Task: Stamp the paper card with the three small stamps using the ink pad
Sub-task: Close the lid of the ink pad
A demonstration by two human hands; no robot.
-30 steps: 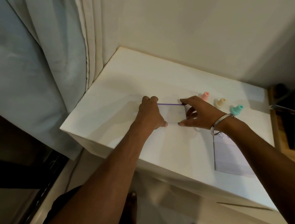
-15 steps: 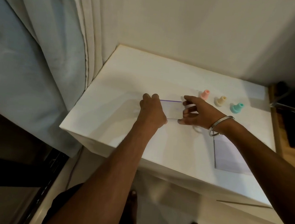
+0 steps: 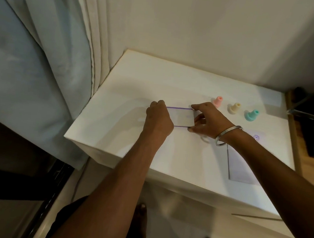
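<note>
White table (image 3: pixel 175 85): ink pad (image 3: pixel 179 117) clamped between left hand (image 3: pixel 159 119), right hand (image 3: pixel 208 121).

Dim, warm indoor light; soft shadows fall leftward across the white rectangular counter (image 3: pixel 136 89). Wide-angle bending curves the edges; corners darken.

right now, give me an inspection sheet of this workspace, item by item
surface: white table top, set in a corner against the wall.
job's things: pink stamp, cream stamp and teal stamp stand upright in a row, untouched; paper card lies flat near the front edge, a round print near its far end.
ink pad: clear purple-edged case, flat, between both hands.
clutter: nothing seen.
hands: left hand grips the case's left end; right hand pinches its right end.
cables: nothing seen.
surroundings: curtain at left; bare feet below.
</note>
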